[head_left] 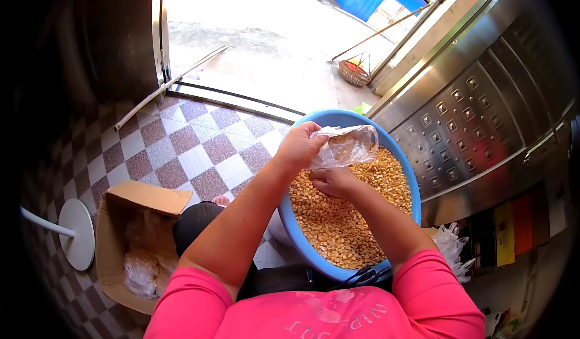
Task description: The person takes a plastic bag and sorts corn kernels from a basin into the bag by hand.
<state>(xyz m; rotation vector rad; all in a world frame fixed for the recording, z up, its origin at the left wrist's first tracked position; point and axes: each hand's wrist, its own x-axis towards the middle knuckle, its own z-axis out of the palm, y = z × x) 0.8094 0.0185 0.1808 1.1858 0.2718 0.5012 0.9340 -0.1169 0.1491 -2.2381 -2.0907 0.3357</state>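
A large blue tub [412, 176] full of yellow corn kernels [338, 230] stands before me. Over its far left part, my left hand [300, 145] pinches the edge of a clear plastic bag [350, 147]. The bag lies sideways above the corn, with some kernels visible through it. Just below the bag, my right hand [332, 180] touches the corn, its fingers curled and partly sunk among the kernels; whatever they may hold is hidden.
At the left, an open cardboard box [112, 248] holds filled plastic bags, beside a white round base [77, 234]. A pale pole [169, 87] leans across the doorway sill. A metal door [465, 121] and white plastic bags [452, 251] are at the right. Outside sits a basket [353, 73].
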